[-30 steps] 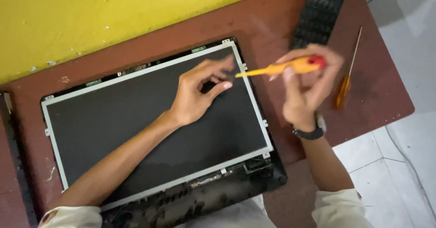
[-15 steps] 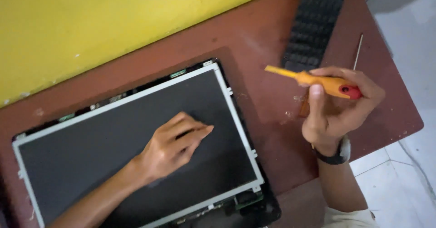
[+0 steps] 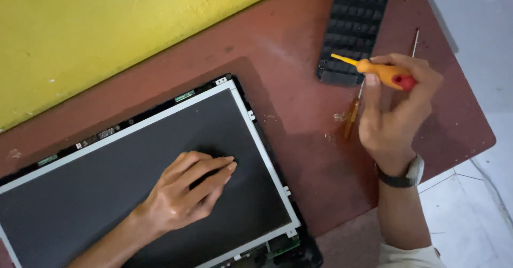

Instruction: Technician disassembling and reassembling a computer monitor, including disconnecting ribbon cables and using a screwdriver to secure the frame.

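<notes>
— Where was the left hand [image 3: 184, 196]?

— It lay flat on the dark rectangular screen panel with the silver metal frame [image 3: 96, 204]. The fingers were stretched out and pressed on the glass, near the right edge of the panel. It grasped nothing.

— And the panel itself, where was it?

— It rested on the reddish-brown wooden table [image 3: 278, 76], inside a black plastic lid shell [image 3: 307, 249] that showed along the upper and right edges of the panel. The panel lay tilted, with its right upper corner pointing to the yellow wall [image 3: 107, 38].

— What did the right hand [image 3: 398, 113] do?

— It was closed around a small screwdriver with an orange handle and a red cap [image 3: 382, 73]. The hand was to the right of the panel, well apart from it, above the table. The yellow tip pointed to the left, over the lower end of a black keyboard piece [image 3: 355, 25], which lay above and to the right of the panel.

— Was something more near this hand?

— Yes, a second thin screwdriver with an amber handle [image 3: 351, 119] lay on the table, between the panel and the right hand; its metal shaft passed behind the hand. The wrist wore a dark watch [image 3: 403, 176].
</notes>
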